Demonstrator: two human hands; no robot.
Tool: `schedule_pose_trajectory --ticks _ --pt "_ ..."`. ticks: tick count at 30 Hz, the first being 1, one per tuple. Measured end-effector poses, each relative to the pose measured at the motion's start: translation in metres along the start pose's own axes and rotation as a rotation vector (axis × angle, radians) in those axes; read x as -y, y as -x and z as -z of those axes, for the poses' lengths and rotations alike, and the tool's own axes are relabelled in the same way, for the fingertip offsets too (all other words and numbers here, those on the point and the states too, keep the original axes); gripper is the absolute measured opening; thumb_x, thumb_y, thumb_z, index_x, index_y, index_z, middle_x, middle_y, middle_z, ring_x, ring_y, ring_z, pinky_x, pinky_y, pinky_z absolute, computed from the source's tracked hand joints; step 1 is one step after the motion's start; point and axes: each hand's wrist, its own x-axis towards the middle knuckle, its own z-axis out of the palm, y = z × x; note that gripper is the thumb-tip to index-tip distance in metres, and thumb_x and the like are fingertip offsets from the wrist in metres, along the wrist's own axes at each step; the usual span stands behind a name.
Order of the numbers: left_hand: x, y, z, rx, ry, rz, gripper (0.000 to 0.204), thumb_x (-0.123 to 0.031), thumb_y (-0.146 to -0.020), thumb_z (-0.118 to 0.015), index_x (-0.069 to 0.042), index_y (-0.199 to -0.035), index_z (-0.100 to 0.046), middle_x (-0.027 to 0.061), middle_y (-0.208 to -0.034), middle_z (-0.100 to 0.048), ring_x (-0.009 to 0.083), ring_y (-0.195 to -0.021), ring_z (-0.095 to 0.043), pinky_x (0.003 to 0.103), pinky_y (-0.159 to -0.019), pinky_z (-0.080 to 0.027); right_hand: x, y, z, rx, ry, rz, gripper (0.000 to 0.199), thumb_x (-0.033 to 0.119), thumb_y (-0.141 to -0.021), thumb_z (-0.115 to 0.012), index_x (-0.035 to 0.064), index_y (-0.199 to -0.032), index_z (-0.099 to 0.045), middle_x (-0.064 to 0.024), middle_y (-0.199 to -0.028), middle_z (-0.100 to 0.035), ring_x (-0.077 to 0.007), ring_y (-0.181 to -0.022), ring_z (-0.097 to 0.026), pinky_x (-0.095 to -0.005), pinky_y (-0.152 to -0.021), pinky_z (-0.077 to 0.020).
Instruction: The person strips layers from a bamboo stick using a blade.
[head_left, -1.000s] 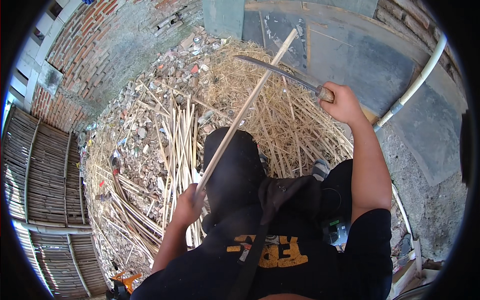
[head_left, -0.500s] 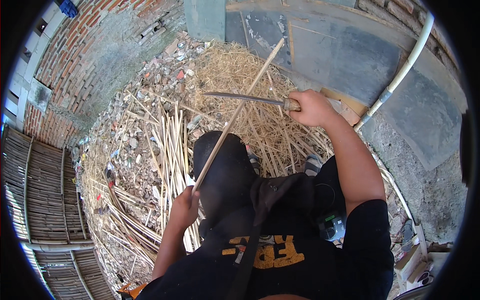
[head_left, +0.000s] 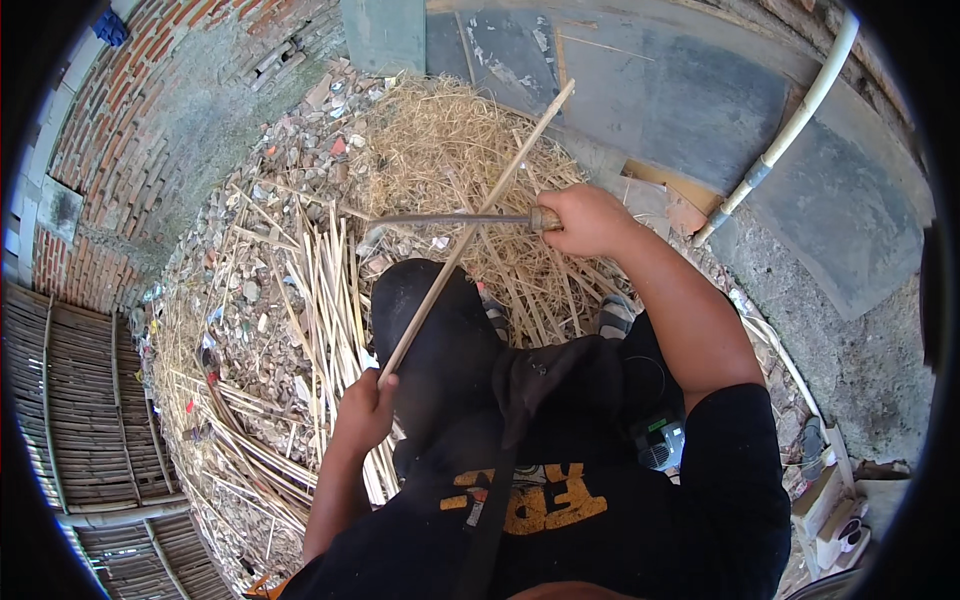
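Observation:
My left hand [head_left: 362, 410] grips the near end of a long thin bamboo strip [head_left: 478, 222] that slants up and away across my black-trousered knee [head_left: 430, 330]. My right hand [head_left: 585, 220] is closed on the wooden handle of a long knife [head_left: 450, 218]. Its grey blade lies level, pointing left, and crosses the strip about halfway along it. Under both lies a heap of dry straw-like shavings [head_left: 450, 150].
A bundle of split bamboo strips [head_left: 320, 300] lies on rubble to the left. A brick wall [head_left: 110, 130] curves behind, a woven bamboo fence [head_left: 70, 400] stands at far left. A white pipe [head_left: 790, 120] runs along grey slabs at upper right. Small boxes [head_left: 830, 500] sit lower right.
My right hand has swept the knife down and to the left, from above the strip's far end to its middle. The left hand keeps its hold on the strip.

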Motion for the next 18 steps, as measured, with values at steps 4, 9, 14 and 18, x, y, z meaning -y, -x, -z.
schedule_pose_trajectory --ticks 4,9,14,18 --pt "-0.001 -0.002 0.0 0.035 -0.034 -0.049 0.037 -0.03 -0.104 -0.056 0.004 -0.091 -0.059 0.0286 -0.075 -0.064 0.0494 -0.079 -0.065 0.054 -0.069 -0.049 -0.008 -0.002 -0.006 -0.054 -0.028 -0.065 0.028 0.025 -0.078 -0.072 0.0058 -0.096 -0.064 -0.0185 -0.085 -0.07 -0.0404 -0.088 -0.069 -0.0515 -0.076 -0.0539" --pt "-0.002 -0.002 -0.01 0.014 -0.089 -0.066 0.033 -0.028 -0.102 -0.059 0.001 -0.087 -0.058 0.0294 -0.074 -0.063 0.0512 -0.075 -0.063 0.057 -0.068 -0.048 0.009 -0.003 -0.017 0.061 0.057 0.027 0.029 0.023 -0.079 -0.072 0.0079 -0.103 -0.068 -0.0172 -0.088 -0.071 -0.0372 -0.091 -0.07 -0.0499 -0.082 -0.0561" --pt "-0.001 -0.006 -0.028 -0.139 -0.157 -0.063 0.035 -0.028 -0.101 -0.061 0.001 -0.083 -0.057 0.0286 -0.073 -0.063 0.0506 -0.073 -0.063 0.057 -0.065 -0.047 -0.02 -0.018 -0.023 0.019 -0.268 -0.229 0.03 0.022 -0.078 -0.07 0.0092 -0.105 -0.07 -0.0178 -0.089 -0.072 -0.0362 -0.09 -0.071 -0.0482 -0.081 -0.0566" --pt "-0.003 0.0 -0.015 -0.123 -0.122 -0.109 0.035 -0.028 -0.101 -0.061 0.001 -0.082 -0.057 0.0278 -0.072 -0.063 0.05 -0.071 -0.063 0.057 -0.064 -0.047 -0.015 -0.02 -0.027 -0.065 -0.141 -0.176 0.03 0.02 -0.078 -0.069 0.0079 -0.105 -0.07 -0.0181 -0.091 -0.072 -0.0357 -0.09 -0.071 -0.0483 -0.081 -0.0568"
